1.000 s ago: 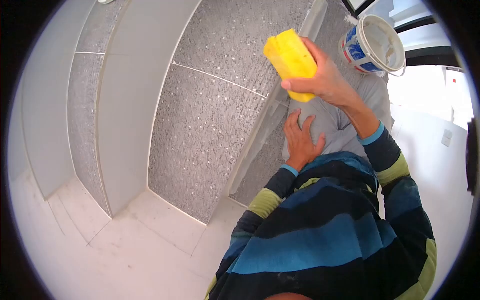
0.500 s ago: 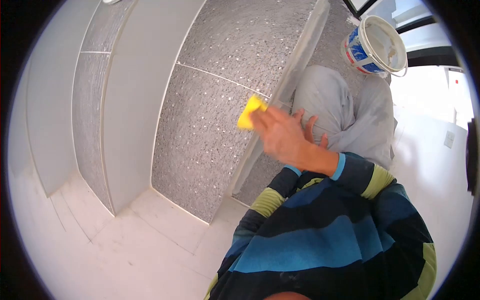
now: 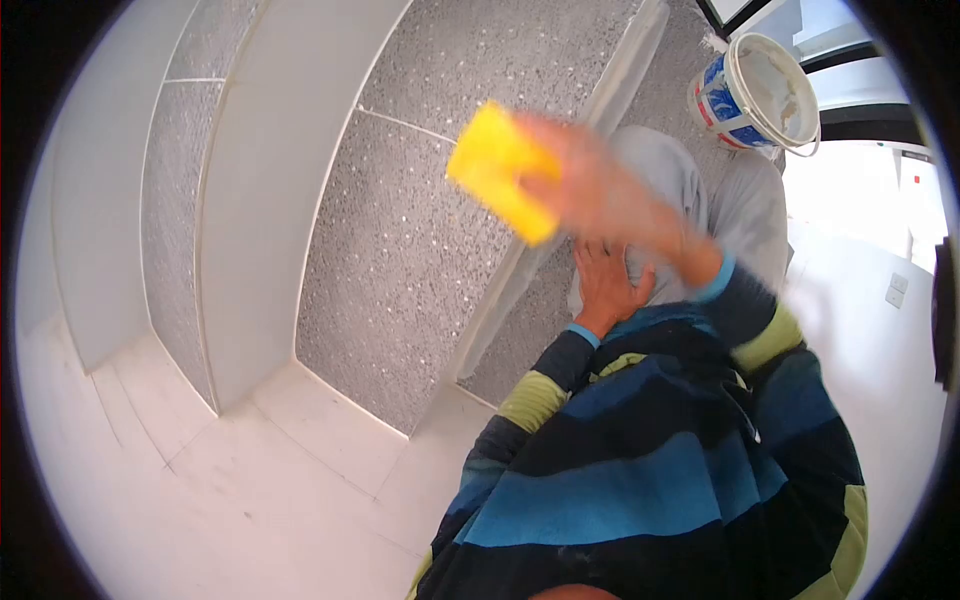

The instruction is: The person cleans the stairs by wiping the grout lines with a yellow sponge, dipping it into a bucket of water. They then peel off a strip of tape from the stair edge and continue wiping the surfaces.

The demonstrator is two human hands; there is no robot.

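Yellow foam-like sponge (image 3: pixel 500 170), speckled stone-look tiles (image 3: pixel 400 240), plastic-looking bucket (image 3: pixel 730 105), striped cloth sleeve (image 3: pixel 535 400)

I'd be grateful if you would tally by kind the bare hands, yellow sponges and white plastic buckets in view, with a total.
Bare hands: 2, the right hand gripping the sponge and the left hand on the grey-trousered leg
Yellow block-shaped sponge: 1
Round white plastic bucket with blue-and-red markings: 1
Total: 4

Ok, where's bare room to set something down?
Free: the speckled step below the yellow sponge in view, between the grey riser and pale edge strip. Crowded: beyond that strip, with left hand, knees and bucket; the right hand reaches across it.
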